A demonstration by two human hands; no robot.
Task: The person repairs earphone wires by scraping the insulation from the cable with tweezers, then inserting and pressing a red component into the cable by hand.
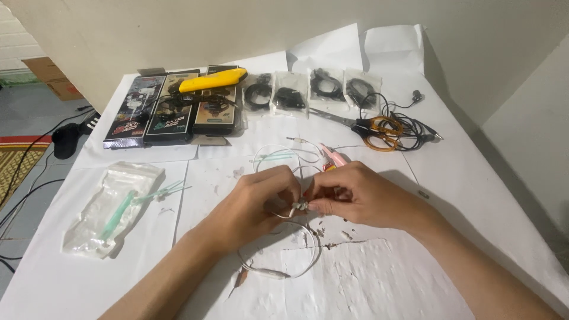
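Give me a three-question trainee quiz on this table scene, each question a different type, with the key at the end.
1. True or false: the left hand and right hand both pinch the small earbud part between them.
2. Multiple choice: what lies on top of the dark product boxes? A) scissors B) a yellow utility knife C) a pink tube
3. Fill in: the orange-handled scissors lie among a tangle of black ____.

Key:
1. True.
2. B.
3. Cable. The white cable loops below the hands instead, on the white paper cover.
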